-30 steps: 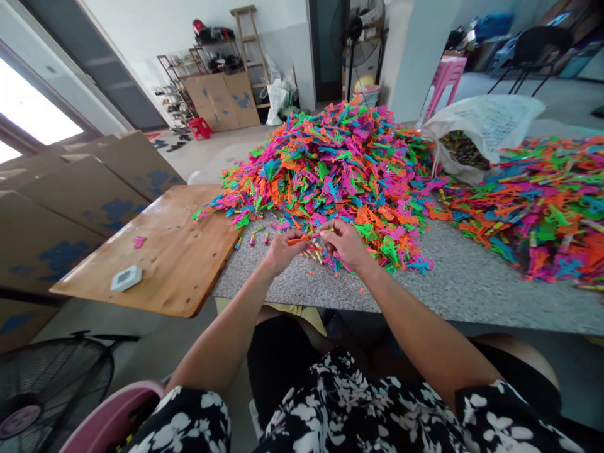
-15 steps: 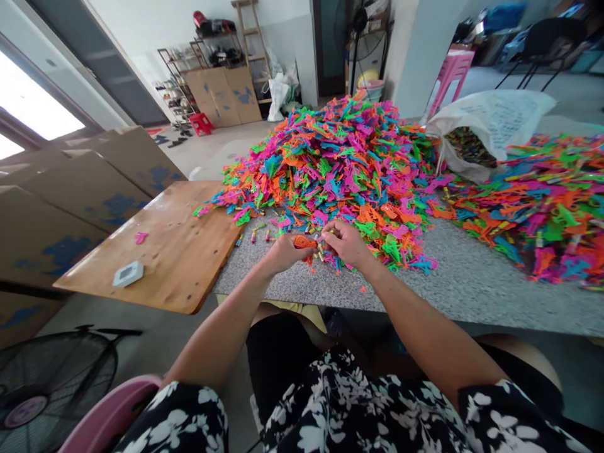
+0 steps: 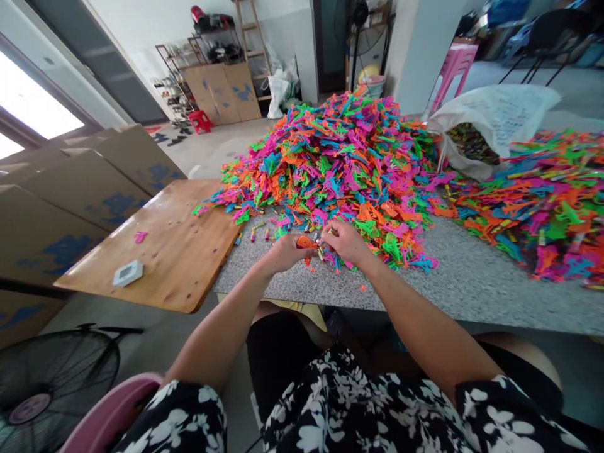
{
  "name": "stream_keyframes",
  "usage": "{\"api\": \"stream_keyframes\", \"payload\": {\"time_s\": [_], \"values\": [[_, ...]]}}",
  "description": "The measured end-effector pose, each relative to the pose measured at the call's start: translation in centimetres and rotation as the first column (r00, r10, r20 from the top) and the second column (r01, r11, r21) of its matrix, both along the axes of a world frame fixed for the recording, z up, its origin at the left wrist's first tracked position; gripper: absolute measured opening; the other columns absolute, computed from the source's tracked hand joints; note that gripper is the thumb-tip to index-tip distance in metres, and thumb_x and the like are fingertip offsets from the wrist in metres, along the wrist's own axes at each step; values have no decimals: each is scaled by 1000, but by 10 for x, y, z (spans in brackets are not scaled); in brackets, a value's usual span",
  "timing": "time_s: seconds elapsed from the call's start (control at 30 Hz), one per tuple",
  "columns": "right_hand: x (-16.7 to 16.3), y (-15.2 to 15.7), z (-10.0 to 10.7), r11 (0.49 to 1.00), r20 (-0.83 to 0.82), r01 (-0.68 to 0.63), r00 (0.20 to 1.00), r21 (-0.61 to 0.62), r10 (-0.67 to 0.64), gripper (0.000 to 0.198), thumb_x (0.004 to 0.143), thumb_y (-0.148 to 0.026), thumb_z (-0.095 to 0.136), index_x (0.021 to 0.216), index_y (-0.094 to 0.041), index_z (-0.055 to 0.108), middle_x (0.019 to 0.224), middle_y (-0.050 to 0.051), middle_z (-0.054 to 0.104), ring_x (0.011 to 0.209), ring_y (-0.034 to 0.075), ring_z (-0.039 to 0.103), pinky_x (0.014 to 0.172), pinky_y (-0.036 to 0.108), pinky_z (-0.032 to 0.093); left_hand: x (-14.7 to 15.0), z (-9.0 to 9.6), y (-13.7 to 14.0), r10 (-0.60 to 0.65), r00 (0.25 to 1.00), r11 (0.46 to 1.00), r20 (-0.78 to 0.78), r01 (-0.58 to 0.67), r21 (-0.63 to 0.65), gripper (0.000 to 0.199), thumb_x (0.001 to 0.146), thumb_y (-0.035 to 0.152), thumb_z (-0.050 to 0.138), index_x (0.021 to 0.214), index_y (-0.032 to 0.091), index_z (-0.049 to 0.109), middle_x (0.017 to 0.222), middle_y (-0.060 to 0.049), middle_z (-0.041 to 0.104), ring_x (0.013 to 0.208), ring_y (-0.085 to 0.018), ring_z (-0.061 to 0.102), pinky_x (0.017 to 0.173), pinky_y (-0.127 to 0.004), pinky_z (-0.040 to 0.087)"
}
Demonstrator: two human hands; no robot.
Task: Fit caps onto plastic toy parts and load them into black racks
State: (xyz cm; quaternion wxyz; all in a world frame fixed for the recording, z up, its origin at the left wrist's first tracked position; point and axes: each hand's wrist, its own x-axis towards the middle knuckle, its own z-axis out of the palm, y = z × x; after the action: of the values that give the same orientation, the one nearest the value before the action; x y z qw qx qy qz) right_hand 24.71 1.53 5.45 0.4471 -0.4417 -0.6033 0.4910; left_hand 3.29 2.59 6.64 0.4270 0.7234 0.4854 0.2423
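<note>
My left hand [image 3: 285, 253] is closed around an orange plastic piece [image 3: 306, 241], apparently a small toy gun, above the front part of the grey speckled table [image 3: 292, 284]. Just to its right, my right hand [image 3: 348, 243] has thumb and forefinger pinched together at the end of that piece. Something small and pale shows at the right fingertips, too small to name. Under the hands lie loose yellow-and-pink small tubes and a few bits. Behind them rises a big heap of pink, orange, green and blue plastic toy guns [image 3: 340, 157].
A second heap [image 3: 557, 207] of toy pieces with yellow parts lies at right, beside an open white sack [image 3: 509, 116]. At left, a wooden board [image 3: 174, 245] holds a white device [image 3: 128, 273] and a pink piece [image 3: 140, 236]. Cartons [image 3: 99, 182] and a floor fan [image 3: 42, 384] stand further left.
The right fingers have shifted slightly at the end of the orange piece. The left hand keeps its hold, and the heaps look unchanged.
</note>
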Motion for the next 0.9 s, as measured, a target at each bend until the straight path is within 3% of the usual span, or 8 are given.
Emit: {"api": "stream_keyframes", "payload": {"time_s": [0.17, 0.3, 0.47, 0.63, 0.7, 0.77, 0.83, 0.9], "values": [[3, 1, -8, 996, -125, -82, 989, -42, 76, 14, 87, -35, 63, 82, -23, 58, 53, -7, 54, 43, 11, 45, 46, 22, 36, 2, 13, -3, -26, 999, 999, -36, 25, -31, 27, 76, 43, 87, 69, 20, 75, 60, 2, 64, 54, -11, 50, 52, -24, 38], [5, 1, -7, 985, -147, -146, 980, -86, 133, 13, 88, -35, 61, 83, -23, 58, 53, -8, 53, 42, 10, 43, 46, 22, 34, 0, 12, -1, -84, 996, 994, -42, 80, -80, 20, 77, 39, 85, 75, 21, 79, 67, 0, 71, 59, -13, 58, 55, -25, 42], [-1, -5, -2, 992, 4, -124, 992, 0, 124, 11, 89, -34, 60, 86, -23, 60, 55, -6, 54, 49, 14, 49, 50, 24, 36, 2, -1, 1, -155, 988, 984, -28, 151, -99, 13, 78, 34, 82, 75, 21, 80, 72, -3, 76, 65, -17, 66, 61, -27, 48], [-4, -8, -17, 996, 68, -31, 997, 86, 25, 16, 91, -36, 56, 83, -23, 60, 64, -4, 58, 61, 15, 54, 59, 26, 41, 15, -9, 1, -197, 977, 979, -79, 192, -65, 11, 77, 34, 81, 73, 24, 78, 68, -1, 73, 62, -18, 65, 59, -27, 45], [10, -7, -24, 995, 197, 28, 979, 91, -45, 17, 87, -33, 60, 74, -22, 61, 67, -2, 61, 65, 16, 56, 62, 27, 41, 12, -11, 8, -198, 976, 980, -89, 195, -40, 17, 71, 34, 86, 86, 26, 82, 73, 0, 75, 64, -18, 65, 58, -27, 43], [37, -3, -25, 987, 260, 146, 952, 71, -159, 17, 82, -31, 63, 68, -21, 61, 65, -1, 61, 63, 15, 56, 60, 27, 40, -2, -14, 23, -136, 989, 991, -57, 135, -21, 40, 69, 36, 88, 108, 27, 82, 86, -3, 78, 72, -20, 69, 62, -27, 45], [72, 1, -16, 911, 109, 404, 905, 75, -411, 16, 84, -36, 62, 76, -22, 64, 64, -1, 60, 57, 14, 53, 54, 26, 39, -24, -20, 43, 40, 996, 999, -82, -38, 24, 45, 73, 38, 85, 116, 25, 80, 95, -6, 79, 80, -23, 70, 67, -28, 47], [105, 4, -1, 729, -213, 681, 724, 67, -656, 26, 92, -46, 54, 93, -23, 66, 74, 0, 65, 54, 13, 54, 49, 25, 39, -49, -28, 65, 284, 937, 957, -205, -266, 113, 37, 79, 40, 79, 111, 22, 79, 97, -7, 79, 85, -24, 70, 71, -29, 46]]}}
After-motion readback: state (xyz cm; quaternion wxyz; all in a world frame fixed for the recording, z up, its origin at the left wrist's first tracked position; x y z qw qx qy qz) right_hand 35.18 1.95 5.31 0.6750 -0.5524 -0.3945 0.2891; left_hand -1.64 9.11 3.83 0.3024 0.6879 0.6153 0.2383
